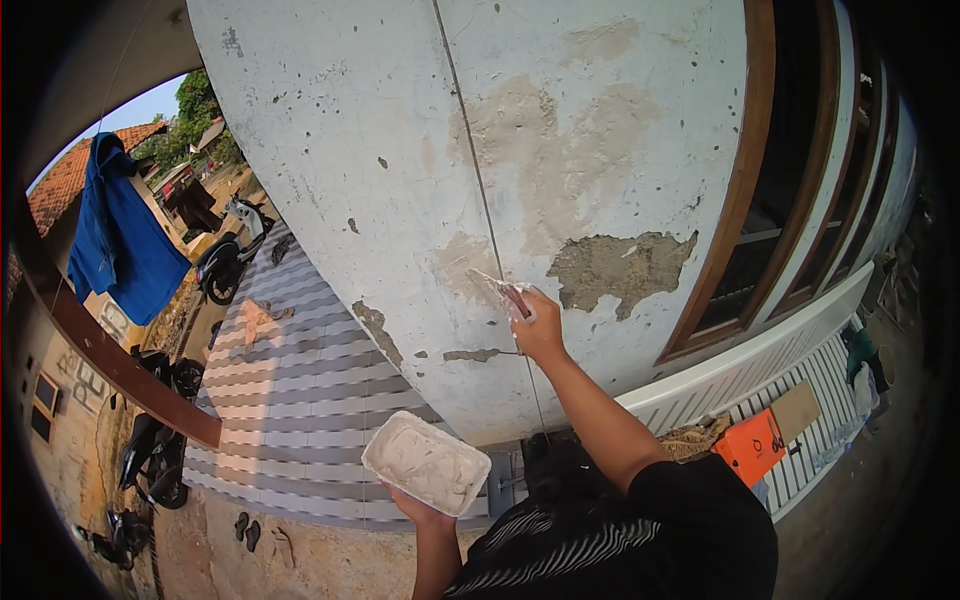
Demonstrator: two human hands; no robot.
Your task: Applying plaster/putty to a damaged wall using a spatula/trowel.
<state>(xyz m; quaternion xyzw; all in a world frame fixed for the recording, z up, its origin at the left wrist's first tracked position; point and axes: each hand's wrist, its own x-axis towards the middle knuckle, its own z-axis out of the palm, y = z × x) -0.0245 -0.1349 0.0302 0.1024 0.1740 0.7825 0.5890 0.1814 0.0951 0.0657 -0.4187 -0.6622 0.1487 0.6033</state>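
Note:
My right hand (pixel 540 326) grips a putty knife (pixel 508 291) smeared with whitish paste, its blade up against the white wall (pixel 400 130). The blade is beside a beige filled patch (pixel 463 262) and a thin dark cable (pixel 484 205) that runs down the wall. Just right of this hand the paint has come off, leaving a rough grey patch (pixel 622 272). Lower down, my left hand (pixel 418 510) holds up a white rectangular tub (pixel 478 497) of pale putty (pixel 425 462) from below. Most of its fingers are hidden under the tub.
Brown-framed windows (pixel 715 290) stand at right, above a white slatted bench (pixel 800 440) bearing an orange box (pixel 750 447). A blue garment (pixel 125 235) hangs at left near a brown post (pixel 130 370). Striped tiles (pixel 310 400), sandals (pixel 247 531) and parked motorcycles (pixel 155 450) lie beyond.

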